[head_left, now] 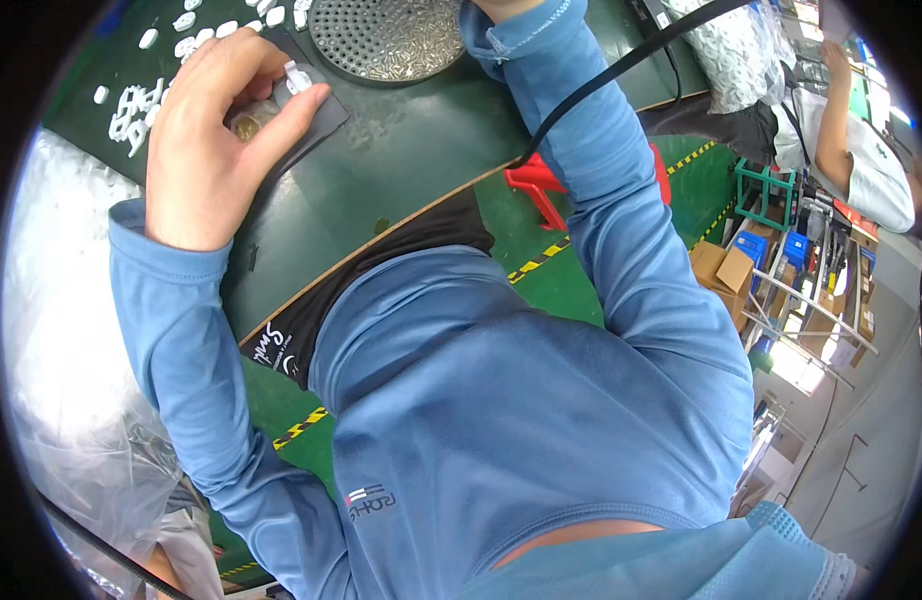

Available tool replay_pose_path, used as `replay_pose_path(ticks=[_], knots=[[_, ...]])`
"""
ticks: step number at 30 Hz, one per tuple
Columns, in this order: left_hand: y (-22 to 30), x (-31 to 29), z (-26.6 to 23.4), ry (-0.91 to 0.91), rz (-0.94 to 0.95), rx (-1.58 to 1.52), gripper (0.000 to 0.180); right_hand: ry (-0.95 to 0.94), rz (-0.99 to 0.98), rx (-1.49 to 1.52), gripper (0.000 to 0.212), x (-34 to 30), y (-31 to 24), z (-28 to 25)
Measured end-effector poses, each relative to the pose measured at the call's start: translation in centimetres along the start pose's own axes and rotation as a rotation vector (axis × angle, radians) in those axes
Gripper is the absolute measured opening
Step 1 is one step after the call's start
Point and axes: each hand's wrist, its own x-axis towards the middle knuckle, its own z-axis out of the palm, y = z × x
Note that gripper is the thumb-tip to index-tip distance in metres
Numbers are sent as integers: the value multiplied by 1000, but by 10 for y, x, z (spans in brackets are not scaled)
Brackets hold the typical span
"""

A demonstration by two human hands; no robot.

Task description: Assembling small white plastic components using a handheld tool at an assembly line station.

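Note:
My left hand [206,140] is curled over a dark grey flat block [326,120] on the green worktop. Its thumb and forefinger close around a small white plastic part [299,77], which stands at the block. Under the palm shows a small round brass-coloured spot, partly shaded. Of my right hand [508,8] only the wrist side shows at the top edge; its fingers are out of the picture. It is nearest to a round dark perforated tray [326,45] with many small shiny metal pins [416,50] heaped on its right side.
Loose white plastic parts [136,112] lie left of my left hand. A black cable [621,65] crosses in front of my right sleeve. Clear plastic bags [71,300] stand at the left, and a bag of white parts [731,50] at the upper right. A red stool [541,190] is below the table.

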Motion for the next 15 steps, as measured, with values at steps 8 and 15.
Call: replay_pose_path(ticks=[8,15], knots=[[2,-2,-4,12,6,30,26,288,379,-152,46,3,-17,18],[2,-1,1,10,-4,18,26,-67,-33,-15,42,-3,-4,0]])
